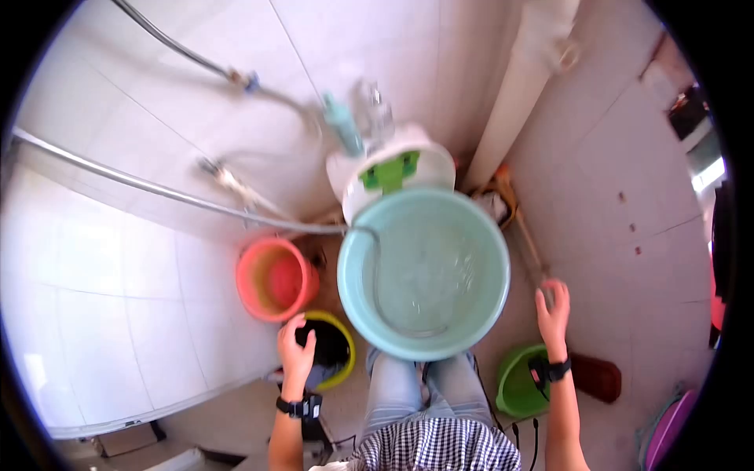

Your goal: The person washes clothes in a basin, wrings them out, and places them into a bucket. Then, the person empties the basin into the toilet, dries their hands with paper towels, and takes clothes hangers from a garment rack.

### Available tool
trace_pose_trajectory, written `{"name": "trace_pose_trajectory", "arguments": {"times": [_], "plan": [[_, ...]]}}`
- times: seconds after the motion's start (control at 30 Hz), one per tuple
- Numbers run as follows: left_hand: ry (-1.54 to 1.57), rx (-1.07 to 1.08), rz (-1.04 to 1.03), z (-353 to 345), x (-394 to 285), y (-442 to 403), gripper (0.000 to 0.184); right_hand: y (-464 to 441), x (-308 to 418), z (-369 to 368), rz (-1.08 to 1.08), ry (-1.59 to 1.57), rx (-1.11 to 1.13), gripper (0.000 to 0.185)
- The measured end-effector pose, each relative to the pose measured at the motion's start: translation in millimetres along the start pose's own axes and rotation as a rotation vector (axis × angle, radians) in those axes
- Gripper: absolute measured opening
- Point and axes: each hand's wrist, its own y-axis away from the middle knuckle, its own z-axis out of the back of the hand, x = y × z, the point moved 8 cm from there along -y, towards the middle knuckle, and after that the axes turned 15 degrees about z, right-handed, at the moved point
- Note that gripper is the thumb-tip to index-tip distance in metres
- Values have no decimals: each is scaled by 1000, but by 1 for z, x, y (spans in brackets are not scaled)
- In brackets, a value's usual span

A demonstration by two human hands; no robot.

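Observation:
A large light-blue basin (500, 290) holding clear water stands in front of my knees, against a white toilet (442, 161) with a green frog picture. A grey hose (375, 290) runs over its left rim and down into the water. My left hand (296, 351), thumb and fingers apart and holding nothing, hovers over a yellow-rimmed bucket (349, 353) with dark cloth (326, 343) inside. My right hand (554, 312) is raised to the right of the basin, fingers apart, touching nothing I can see. Each wrist wears a black band.
A coral-red bucket (245, 275) stands left of the basin. Below my right hand are a green tub (512, 392) and a dark red object (597, 377). Bottles (342, 125) stand on the toilet tank. A white pipe (518, 94) rises behind, and a purple basin (667, 432) sits lower right.

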Motion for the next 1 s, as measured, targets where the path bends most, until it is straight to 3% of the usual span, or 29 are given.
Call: {"name": "trace_pose_trajectory", "arguments": {"times": [0.13, 0.3, 0.4, 0.5, 0.6, 0.77, 0.9, 1.0], "plan": [[-70, -67, 20, 82, -42, 12, 29, 20, -10, 119, -20, 128, -77, 12], [-104, 2, 62, 121, -70, -9, 22, 12, -40, 178, -81, 67, -52, 12], [-155, 105, -77, 126, -113, -31, 21, 10, -35, 210, -59, 61, -162, 14], [-47, 274, -205, 111, -162, -66, 22, 9, -2, 247, -64, 99, -314, 15], [-54, 376, -474, 110, -271, -71, 24, 29, 60, 286, -183, 75, -392, 13], [14, 677, -864, 74, -402, -56, 23, 88, 119, 361, -260, 350, -555, 12], [224, 909, -945, 22, -473, -25, 22, 115, 117, 401, -290, 377, -648, 10], [341, 1100, -881, -37, -497, 11, 20, 103, 89, 425, -262, 405, -632, 11]]}}
